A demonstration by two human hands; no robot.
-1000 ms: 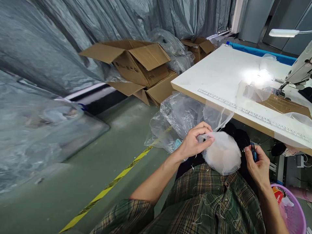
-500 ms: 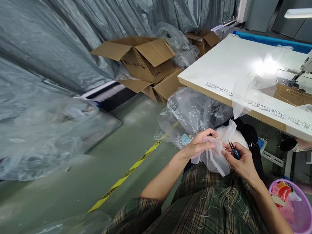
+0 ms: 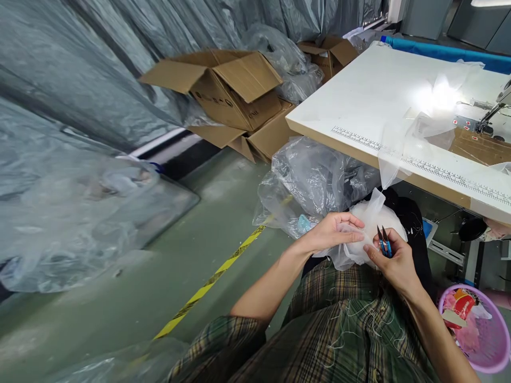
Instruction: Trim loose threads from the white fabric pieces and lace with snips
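White sheer fabric (image 3: 343,256) is bunched over my lap, and my left hand (image 3: 333,231) is closed on it between thumb and fingers. My right hand (image 3: 393,260) holds a pair of blue thread snips (image 3: 384,246), their dark blades pointing up and apart. The right thumb is close to the edge of the cloth; whether it also pinches the cloth I cannot tell. Behind the hands lies a rounded white pile of the same material. Loose threads cling to my plaid shirt front.
A white sewing table (image 3: 359,101) with a printed ruler edge stands ahead, a sewing machine (image 3: 489,117) at its right. Cardboard boxes (image 3: 239,96), clear plastic bags (image 3: 307,170) and a purple basket (image 3: 493,340) of scraps surround me. Yellow tape (image 3: 215,276) crosses the green floor.
The snips have turned more upright and their blades show wider apart. The fabric's hanging part has been drawn up, and my left fingers have shifted slightly on it.
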